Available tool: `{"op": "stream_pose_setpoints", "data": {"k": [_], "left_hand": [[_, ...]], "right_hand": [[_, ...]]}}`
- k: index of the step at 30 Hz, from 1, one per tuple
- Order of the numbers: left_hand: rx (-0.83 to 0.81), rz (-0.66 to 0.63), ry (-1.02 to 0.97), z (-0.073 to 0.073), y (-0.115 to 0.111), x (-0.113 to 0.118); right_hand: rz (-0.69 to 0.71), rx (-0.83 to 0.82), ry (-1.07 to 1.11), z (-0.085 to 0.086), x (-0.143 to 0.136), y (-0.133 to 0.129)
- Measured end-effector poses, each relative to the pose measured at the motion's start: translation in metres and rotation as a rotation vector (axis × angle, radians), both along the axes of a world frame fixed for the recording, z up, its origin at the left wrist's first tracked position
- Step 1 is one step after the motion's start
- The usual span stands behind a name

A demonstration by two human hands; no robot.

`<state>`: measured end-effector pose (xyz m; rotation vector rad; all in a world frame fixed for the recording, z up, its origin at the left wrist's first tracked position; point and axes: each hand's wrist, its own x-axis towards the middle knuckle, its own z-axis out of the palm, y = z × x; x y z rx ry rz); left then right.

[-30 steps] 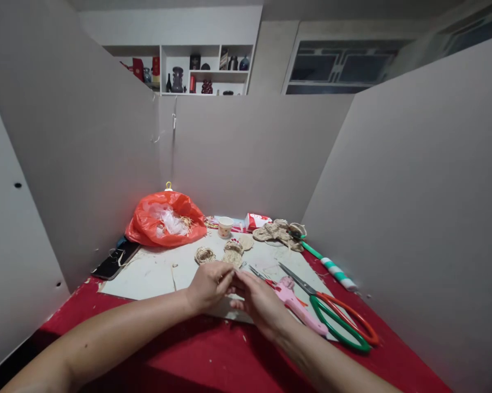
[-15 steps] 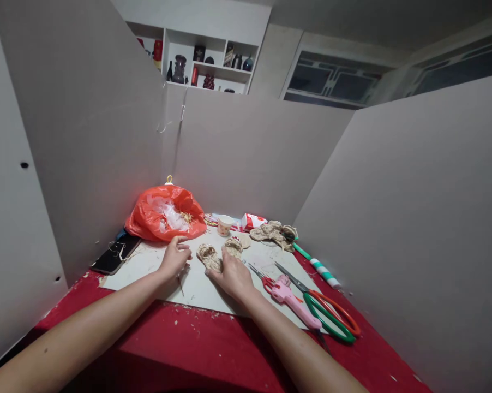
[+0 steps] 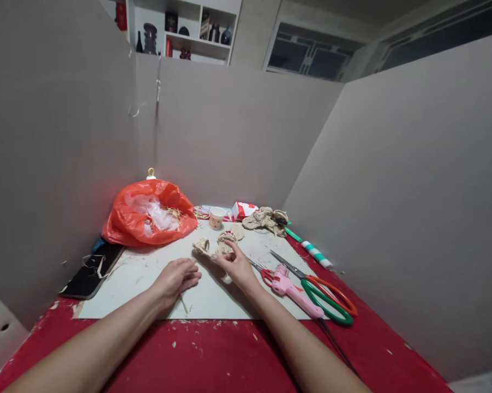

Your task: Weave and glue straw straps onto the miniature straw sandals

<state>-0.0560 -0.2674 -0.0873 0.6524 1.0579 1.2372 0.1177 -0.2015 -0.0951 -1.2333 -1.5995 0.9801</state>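
My right hand (image 3: 240, 270) pinches the heel end of a small woven straw slipper (image 3: 203, 246), which is tilted just above the white board (image 3: 143, 297). A second straw slipper (image 3: 227, 237), with red and white beads across its strap, is right beside it, partly hidden by the fingers of that hand. My left hand (image 3: 175, 281) hovers low over the board to the left, fingers loosely extended and holding nothing. Near that wrist lies a thin straw strand (image 3: 183, 304).
Right of my hands lie a pink glue gun (image 3: 293, 292), large scissors (image 3: 328, 297) and small red-handled scissors (image 3: 266, 275). Behind stand a paper cup (image 3: 217, 218), a red-and-white box (image 3: 244, 210) and braided straw pieces (image 3: 266, 219). At left are an orange bag (image 3: 121, 218) and a phone (image 3: 93, 273).
My right hand has lifted the heel end of the plain slipper and tilted it. My left hand has come nearer to me. The camera view has shifted.
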Motion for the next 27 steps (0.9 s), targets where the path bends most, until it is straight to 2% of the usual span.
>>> {"op": "stream_pose_setpoints", "data": {"k": [6, 10, 13, 17, 20, 27], "left_hand": [[0.107, -0.087, -0.106, 0.007, -0.007, 0.009], [0.193, -0.036, -0.165, 0.010, -0.012, 0.017], [0.212, 0.008, -0.208, 0.015, -0.013, 0.015], [0.186, -0.042, -0.254, 0.025, -0.015, 0.008], [0.148, -0.099, -0.257, 0.029, -0.018, 0.007], [0.133, -0.071, -0.186, 0.022, -0.016, 0.012]], "right_hand": [[0.090, 0.089, 0.045, 0.001, -0.019, -0.030], [0.150, 0.223, 0.035, -0.002, -0.023, -0.047], [0.186, 0.268, 0.137, 0.003, -0.019, -0.051], [0.193, 0.179, 0.345, 0.014, -0.010, -0.051], [0.166, 0.131, 0.390, 0.018, -0.006, -0.048], [0.141, 0.032, 0.470, 0.006, -0.006, -0.030]]}}
